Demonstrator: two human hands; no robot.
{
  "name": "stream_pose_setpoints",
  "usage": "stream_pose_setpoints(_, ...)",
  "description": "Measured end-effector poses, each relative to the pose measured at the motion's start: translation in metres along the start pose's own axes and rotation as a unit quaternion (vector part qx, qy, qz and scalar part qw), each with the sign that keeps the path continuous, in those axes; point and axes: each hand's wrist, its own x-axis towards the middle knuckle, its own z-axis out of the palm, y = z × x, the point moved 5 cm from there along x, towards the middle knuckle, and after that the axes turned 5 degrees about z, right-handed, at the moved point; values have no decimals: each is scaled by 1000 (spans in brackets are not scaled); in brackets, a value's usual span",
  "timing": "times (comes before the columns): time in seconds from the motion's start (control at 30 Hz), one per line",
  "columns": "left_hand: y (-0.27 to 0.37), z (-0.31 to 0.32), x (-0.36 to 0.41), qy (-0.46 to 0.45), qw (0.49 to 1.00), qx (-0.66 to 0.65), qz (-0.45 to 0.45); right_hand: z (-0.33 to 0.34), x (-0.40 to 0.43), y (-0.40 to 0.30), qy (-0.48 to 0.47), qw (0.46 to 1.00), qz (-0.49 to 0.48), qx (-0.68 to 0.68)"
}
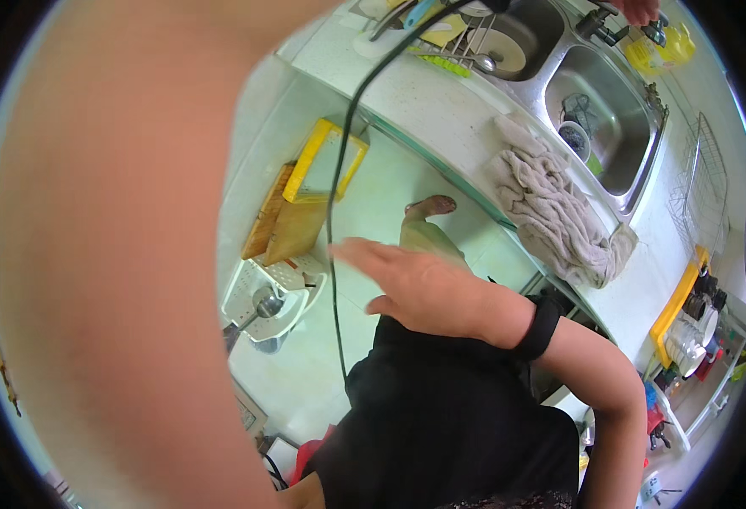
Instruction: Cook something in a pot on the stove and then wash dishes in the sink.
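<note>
My right hand [411,286], with a black band [541,327] on its wrist, hangs in front of my black top with fingers spread and nothing held. Its fingertips overlap a black cable [354,114] in the view. My left arm fills the left side, very near the camera, and leaves through the top edge. A partly cut-off hand, seemingly my left hand [640,9], is by the black faucet [598,25] at the top right. Whether it grips the faucet is hidden. Below it lies a steel sink basin [627,121] holding a small white bowl [574,141] and dark mesh.
A crumpled grey towel [544,197] lies on the white counter [404,95]. A dish rack and a yellow bottle [659,51] stand by the sink. Cutting boards [296,229], a yellow-framed box [328,159] and a white utensil basket [277,324] are at the left. A wire rack [697,184] is right.
</note>
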Motion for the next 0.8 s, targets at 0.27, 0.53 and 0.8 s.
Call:
stream_pose_setpoints(0.27,15,67,-32,-32,998,-59,-2,6,-3,2,-102,938,-1,-332)
stream_pose_setpoints(0.53,44,10,-20,-54,995,-61,51,-59,21,-75,142,987,-50,50)
stream_pose_setpoints(0.8,53,41,-78,47,986,-139,76,-117,-67,7,117,950,286,-46)
